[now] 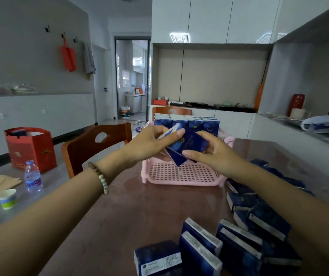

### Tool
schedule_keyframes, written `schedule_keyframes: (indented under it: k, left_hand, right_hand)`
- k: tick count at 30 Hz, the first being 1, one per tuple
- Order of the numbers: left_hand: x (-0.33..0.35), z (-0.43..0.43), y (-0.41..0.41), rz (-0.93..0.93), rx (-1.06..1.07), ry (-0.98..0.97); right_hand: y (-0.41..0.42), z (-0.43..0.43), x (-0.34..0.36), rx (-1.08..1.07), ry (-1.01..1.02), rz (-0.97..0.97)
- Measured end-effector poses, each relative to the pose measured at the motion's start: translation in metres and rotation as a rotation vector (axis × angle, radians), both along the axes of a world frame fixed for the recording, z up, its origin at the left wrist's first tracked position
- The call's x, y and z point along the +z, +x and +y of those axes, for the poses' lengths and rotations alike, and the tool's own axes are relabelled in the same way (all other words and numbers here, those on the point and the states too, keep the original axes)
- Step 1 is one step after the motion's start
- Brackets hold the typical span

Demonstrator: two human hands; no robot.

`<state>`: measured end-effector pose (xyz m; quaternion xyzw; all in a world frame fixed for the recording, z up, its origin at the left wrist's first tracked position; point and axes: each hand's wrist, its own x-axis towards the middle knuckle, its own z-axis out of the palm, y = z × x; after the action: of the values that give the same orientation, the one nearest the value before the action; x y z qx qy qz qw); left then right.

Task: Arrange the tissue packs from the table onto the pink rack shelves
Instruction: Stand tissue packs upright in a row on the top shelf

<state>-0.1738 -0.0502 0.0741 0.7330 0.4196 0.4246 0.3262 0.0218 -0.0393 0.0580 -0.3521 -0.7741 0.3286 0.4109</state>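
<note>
Grasping blue packs (191, 142) with left grip (149, 145) and right grip (209, 154) alike, hovering with the rack (181, 175) shelf just below both.

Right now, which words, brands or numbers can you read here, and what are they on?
Nothing reads clearly.
Clear plastic water bottle: large pink letters on its label, too blurred.
Dark blue tissue pack held by left hand and right hand: gold lettering, blurred.
Nearest dark blue tissue pack on the brown table: white label, print too small.
Red paper bag: gold decoration, no legible words.
</note>
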Motion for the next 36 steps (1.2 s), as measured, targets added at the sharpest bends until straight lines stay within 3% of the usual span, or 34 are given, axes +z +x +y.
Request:
schedule_keyframes:
  k: [6,17,27,36]
  left_hand:
    - [0.017,0.019,0.025,0.115,-0.014,0.088]
    - [0.042,0.066,0.038,0.026,-0.076,-0.012]
    - [0.068,0.108,0.050,0.110,-0.050,0.156]
    - [0.061,0.136,0.064,0.228,-0.002,0.268]
  right_hand:
    - [0.030,0.014,0.011,-0.076,0.021,0.004]
    - [0.069,0.058,0.032,-0.162,-0.053,0.207]
    - [0.085,0.098,0.054,-0.258,0.009,0.200]
    - [0.094,0.128,0.056,-0.196,0.000,0.187]
